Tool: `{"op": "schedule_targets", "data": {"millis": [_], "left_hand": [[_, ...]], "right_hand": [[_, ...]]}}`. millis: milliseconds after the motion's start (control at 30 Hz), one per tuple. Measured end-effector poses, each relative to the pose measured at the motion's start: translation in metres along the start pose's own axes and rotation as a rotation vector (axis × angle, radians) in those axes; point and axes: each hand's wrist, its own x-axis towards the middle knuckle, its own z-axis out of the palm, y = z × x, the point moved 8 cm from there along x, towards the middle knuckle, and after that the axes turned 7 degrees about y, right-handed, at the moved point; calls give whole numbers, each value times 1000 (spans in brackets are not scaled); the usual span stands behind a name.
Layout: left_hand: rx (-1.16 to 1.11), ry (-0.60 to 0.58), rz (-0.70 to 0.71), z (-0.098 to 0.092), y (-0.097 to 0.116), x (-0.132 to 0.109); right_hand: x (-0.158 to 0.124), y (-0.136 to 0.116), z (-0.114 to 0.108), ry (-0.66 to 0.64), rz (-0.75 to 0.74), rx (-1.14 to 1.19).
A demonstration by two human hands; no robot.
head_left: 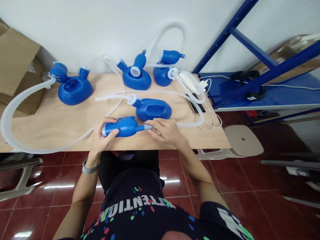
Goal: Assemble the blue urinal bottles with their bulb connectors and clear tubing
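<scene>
My left hand (103, 133) is wrapped around the wide, pale-rimmed end of a blue urinal funnel (127, 127), held sideways above the table's front edge. My right hand (166, 131) pinches a translucent hose end (148, 127) at the funnel's narrow spout. The fingers partly hide this joint, so how far the hose sits on the spout cannot be seen. From behind my right hand the hose (187, 124) runs right and curls back across the table. Just beyond my hands lies a blue urinal bottle (165, 113) with a pale cap on its neck.
More blue urinal bottles (75, 95) with funnels and hoses stand along the wall. A long hose (7, 116) loops over the front left edge. Cardboard boxes (20, 63) are at left. A power strip (188, 81), phone (197, 106), cables and blue shelf (275, 90) are at right.
</scene>
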Motion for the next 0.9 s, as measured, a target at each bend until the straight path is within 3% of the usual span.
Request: {"op": "schedule_targets", "data": {"millis": [133, 233, 400, 700, 900], "left_hand": [[-20, 3, 4, 2, 16, 5], [-12, -3, 35, 0, 25, 6], [19, 47, 127, -8, 32, 0], [35, 52, 430, -5, 55, -10], [49, 77, 542, 0, 64, -21]], "right_hand": [[1, -13, -8, 69, -143, 72], [2, -22, -7, -11, -207, 87], [8, -25, -11, -35, -193, 116], [10, -35, -15, -51, -273, 168], [-2, -46, -8, -79, -299, 131]]}}
